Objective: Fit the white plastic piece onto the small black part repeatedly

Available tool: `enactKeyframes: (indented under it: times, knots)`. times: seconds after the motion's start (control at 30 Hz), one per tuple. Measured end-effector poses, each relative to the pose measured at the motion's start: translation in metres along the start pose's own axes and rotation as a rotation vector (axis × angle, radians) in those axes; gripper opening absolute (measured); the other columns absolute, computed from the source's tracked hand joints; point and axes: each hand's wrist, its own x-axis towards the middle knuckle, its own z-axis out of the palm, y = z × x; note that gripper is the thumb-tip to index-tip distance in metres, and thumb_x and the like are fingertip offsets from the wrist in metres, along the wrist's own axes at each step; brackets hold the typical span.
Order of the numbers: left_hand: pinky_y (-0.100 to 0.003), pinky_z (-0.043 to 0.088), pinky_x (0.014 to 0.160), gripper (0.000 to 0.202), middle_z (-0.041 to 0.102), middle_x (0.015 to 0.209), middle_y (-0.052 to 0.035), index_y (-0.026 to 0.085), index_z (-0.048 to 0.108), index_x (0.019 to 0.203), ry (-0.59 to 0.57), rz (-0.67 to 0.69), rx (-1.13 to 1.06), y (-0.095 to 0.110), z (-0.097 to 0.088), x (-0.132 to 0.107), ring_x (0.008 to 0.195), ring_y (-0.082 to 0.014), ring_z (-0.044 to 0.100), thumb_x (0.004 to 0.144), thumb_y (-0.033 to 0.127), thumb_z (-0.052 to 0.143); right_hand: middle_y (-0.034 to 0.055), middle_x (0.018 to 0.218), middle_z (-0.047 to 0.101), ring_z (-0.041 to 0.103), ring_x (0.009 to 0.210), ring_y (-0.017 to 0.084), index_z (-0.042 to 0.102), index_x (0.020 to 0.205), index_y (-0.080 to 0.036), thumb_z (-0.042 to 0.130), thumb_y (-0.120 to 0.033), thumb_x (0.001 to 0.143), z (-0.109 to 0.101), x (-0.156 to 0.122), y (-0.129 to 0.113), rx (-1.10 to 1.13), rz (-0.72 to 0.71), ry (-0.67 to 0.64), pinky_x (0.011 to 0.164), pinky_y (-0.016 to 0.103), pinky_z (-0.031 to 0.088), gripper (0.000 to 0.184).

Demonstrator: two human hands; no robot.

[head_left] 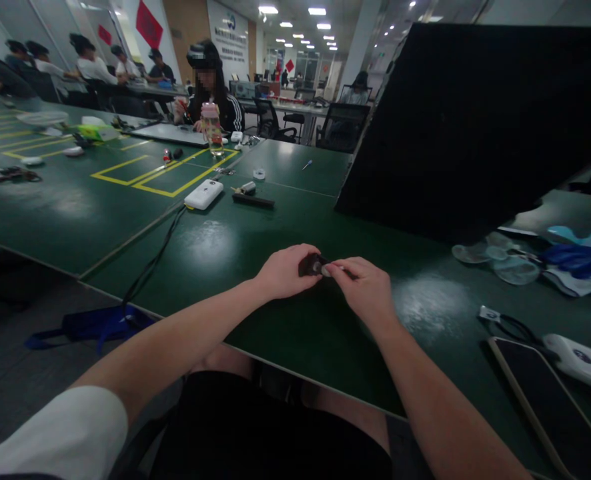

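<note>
My left hand (288, 272) is closed around a small dark cylindrical part (309, 265), held just above the green table. A pale round spot shows at the part's right end, where my right hand (366, 288) meets it. The thumb and forefinger of that hand are pinched together at this end. Whatever lies between them is too small to name. Farther back on the table, a black bar (253, 201) lies beside a small metal cylinder (247, 188).
A large black panel (455, 127) leans over the right side. A white power bank (204, 194) with a black cable sits left of centre. At right lie a phone (550, 407), a white device (583, 360) and a clear-bladed fan (513, 267). A person works across the table behind a pink bottle (212, 130).
</note>
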Motion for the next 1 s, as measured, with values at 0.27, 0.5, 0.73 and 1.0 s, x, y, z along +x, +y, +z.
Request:
enactKeyframes:
  times: [0.27,0.5,0.73,1.0]
  knots:
    - [-0.038,0.056,0.088,0.044,0.071,0.115,-0.005,0.023,0.059,0.123,0.039,-0.035,-0.112,-0.002,0.002,0.0,0.098,-0.0212,0.068,0.084,0.039,0.071,0.0064,0.095,0.073,0.067,0.082,0.021,0.078,0.096,-0.024,0.064,-0.038,0.095,-0.002,0.001,-0.001,0.014,-0.001,0.004,0.069,0.035,0.052,0.02]
    - [-0.035,0.057,0.082,0.046,0.072,0.109,-0.0051,0.021,0.059,0.123,0.076,-0.084,-0.221,-0.007,0.006,0.0,0.091,-0.0193,0.069,0.084,0.043,0.072,0.0075,0.101,0.071,0.066,0.083,0.02,0.075,0.107,-0.023,0.063,-0.042,0.096,0.001,0.0,0.0,0.063,0.027,-0.013,0.064,0.032,0.053,0.026]
    - [-0.035,0.056,0.078,0.045,0.072,0.105,-0.0048,0.022,0.059,0.123,0.07,-0.149,-0.282,-0.01,0.005,0.003,0.088,-0.019,0.069,0.085,0.042,0.072,0.0079,0.098,0.071,0.066,0.074,0.02,0.066,0.129,-0.021,0.065,-0.048,0.093,0.003,-0.001,0.004,0.138,0.129,-0.023,0.064,0.035,0.055,0.045]
    - [-0.045,0.051,0.1,0.044,0.066,0.123,-0.0101,0.022,0.064,0.12,0.056,-0.075,-0.025,-0.039,-0.034,-0.005,0.115,-0.0266,0.062,0.081,0.042,0.074,0.0106,0.097,0.072,0.067,0.077,0.023,0.065,0.13,-0.019,0.05,-0.058,0.099,-0.01,0.0,0.022,0.141,0.292,-0.019,0.063,0.036,0.055,0.052]
